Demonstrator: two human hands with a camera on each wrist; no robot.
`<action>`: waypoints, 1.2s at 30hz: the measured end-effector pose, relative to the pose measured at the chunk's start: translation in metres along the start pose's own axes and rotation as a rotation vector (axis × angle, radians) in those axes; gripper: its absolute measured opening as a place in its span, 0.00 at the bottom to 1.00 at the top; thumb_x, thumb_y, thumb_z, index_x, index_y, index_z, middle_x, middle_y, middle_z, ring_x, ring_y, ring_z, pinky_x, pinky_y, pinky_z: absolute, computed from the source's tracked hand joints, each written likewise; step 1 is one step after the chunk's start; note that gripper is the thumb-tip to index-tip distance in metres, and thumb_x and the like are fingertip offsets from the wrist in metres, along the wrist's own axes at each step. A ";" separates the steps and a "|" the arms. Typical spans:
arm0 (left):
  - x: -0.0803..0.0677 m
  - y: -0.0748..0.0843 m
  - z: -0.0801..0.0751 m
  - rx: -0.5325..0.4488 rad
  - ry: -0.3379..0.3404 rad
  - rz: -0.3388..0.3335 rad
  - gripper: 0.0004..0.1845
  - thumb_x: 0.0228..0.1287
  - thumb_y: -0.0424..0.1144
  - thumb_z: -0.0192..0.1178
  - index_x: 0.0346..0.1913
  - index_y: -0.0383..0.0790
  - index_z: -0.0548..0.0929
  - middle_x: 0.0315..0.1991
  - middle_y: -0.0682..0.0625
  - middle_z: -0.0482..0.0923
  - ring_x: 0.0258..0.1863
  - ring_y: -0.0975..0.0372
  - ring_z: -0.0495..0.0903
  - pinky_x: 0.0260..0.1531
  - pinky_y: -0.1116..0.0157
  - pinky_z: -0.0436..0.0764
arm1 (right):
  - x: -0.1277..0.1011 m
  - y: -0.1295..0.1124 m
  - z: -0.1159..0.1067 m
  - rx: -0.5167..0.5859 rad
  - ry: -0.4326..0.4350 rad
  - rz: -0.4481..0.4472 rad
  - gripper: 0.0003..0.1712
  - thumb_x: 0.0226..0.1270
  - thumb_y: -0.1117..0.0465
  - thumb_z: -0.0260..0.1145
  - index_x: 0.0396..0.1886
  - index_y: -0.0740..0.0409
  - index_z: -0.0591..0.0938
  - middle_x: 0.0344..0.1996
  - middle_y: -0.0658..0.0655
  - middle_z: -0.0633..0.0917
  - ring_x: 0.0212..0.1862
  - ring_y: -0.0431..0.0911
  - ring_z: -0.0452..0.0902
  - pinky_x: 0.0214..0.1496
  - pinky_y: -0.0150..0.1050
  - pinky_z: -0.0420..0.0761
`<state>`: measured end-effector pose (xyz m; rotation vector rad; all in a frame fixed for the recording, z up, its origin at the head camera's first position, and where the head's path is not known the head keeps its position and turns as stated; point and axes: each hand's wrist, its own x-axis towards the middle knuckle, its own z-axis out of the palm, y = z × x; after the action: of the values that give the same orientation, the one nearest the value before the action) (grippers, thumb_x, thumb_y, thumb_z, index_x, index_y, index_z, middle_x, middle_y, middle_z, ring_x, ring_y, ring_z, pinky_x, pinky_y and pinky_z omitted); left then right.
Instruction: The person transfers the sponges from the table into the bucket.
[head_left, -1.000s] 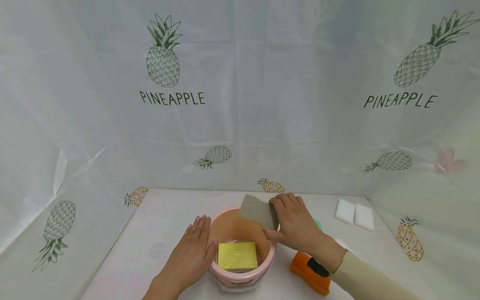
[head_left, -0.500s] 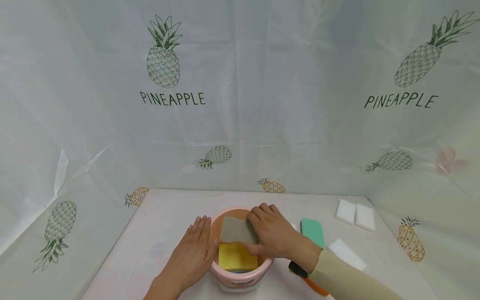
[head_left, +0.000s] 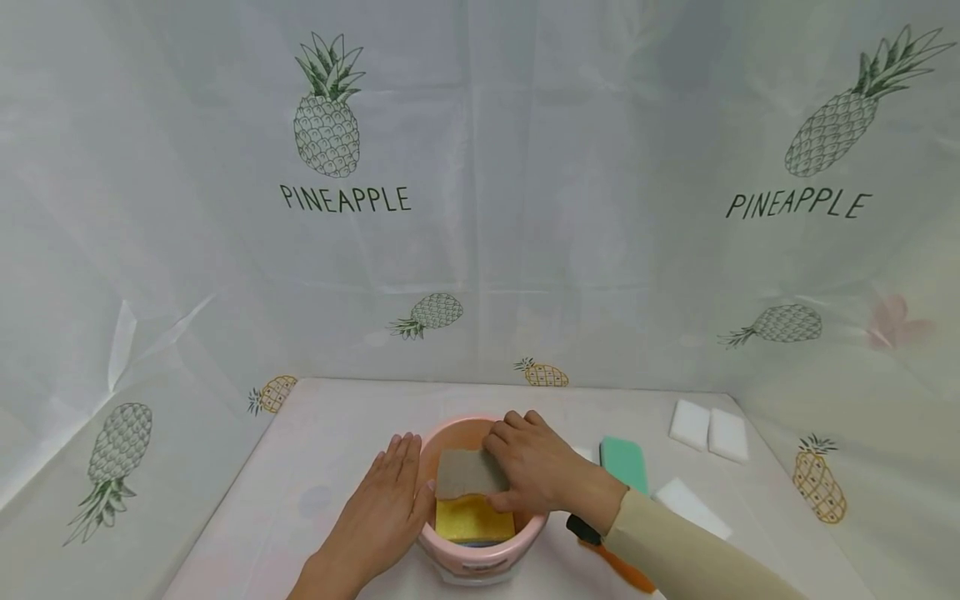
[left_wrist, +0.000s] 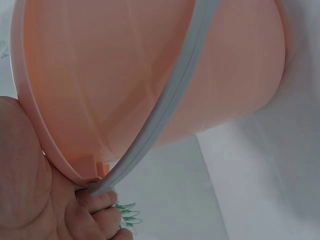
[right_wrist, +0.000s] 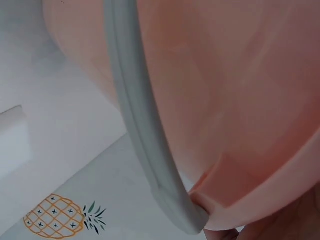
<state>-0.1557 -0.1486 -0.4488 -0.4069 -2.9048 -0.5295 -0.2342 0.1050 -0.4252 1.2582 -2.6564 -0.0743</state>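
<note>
Right hand (head_left: 536, 467) pinches flat grey rectangular scouring pad (head_left: 467, 473) inside round pink plastic bucket (head_left: 480, 560), long axis left-right, over yellow sponge (head_left: 472, 518). Left hand (head_left: 382, 508) flat, fingers straight, against bucket's side.

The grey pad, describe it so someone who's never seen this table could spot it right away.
Find the pink bucket at the table's near edge, between the two hands. The grey pad is inside it, under the right hand, overlapping a glittery yellow sponge. It is the only dull grey piece; the sponges out on the table are white, green or orange.

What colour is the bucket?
The bucket is pale pink, clearest in the left wrist view.
</note>
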 end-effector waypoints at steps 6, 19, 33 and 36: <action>-0.001 0.001 -0.001 -0.015 0.002 0.001 0.35 0.85 0.51 0.48 0.80 0.27 0.62 0.81 0.35 0.60 0.83 0.44 0.57 0.81 0.42 0.60 | 0.001 -0.002 -0.001 -0.043 -0.013 -0.002 0.37 0.61 0.27 0.70 0.57 0.48 0.83 0.52 0.46 0.84 0.50 0.43 0.72 0.48 0.39 0.70; -0.001 -0.001 0.002 -0.024 0.013 -0.005 0.36 0.85 0.53 0.47 0.80 0.27 0.62 0.81 0.35 0.60 0.83 0.44 0.56 0.81 0.43 0.60 | -0.008 -0.003 0.004 -0.017 0.107 0.044 0.29 0.69 0.36 0.69 0.58 0.51 0.84 0.52 0.49 0.85 0.52 0.45 0.74 0.50 0.42 0.73; -0.002 -0.001 0.002 -0.035 0.030 0.013 0.35 0.85 0.51 0.48 0.80 0.26 0.62 0.81 0.36 0.62 0.83 0.44 0.58 0.80 0.43 0.60 | -0.038 0.026 0.014 -0.008 0.495 0.265 0.22 0.66 0.47 0.75 0.50 0.58 0.86 0.44 0.56 0.86 0.48 0.54 0.78 0.46 0.48 0.77; -0.002 -0.001 0.001 -0.035 0.028 0.015 0.36 0.86 0.52 0.46 0.80 0.26 0.62 0.81 0.35 0.61 0.83 0.44 0.57 0.80 0.43 0.61 | -0.050 0.037 0.015 0.003 0.476 0.379 0.26 0.66 0.46 0.75 0.52 0.62 0.85 0.47 0.59 0.86 0.49 0.57 0.78 0.48 0.51 0.78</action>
<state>-0.1539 -0.1498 -0.4511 -0.4228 -2.8666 -0.5801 -0.2350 0.1665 -0.4424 0.6451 -2.4120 0.2534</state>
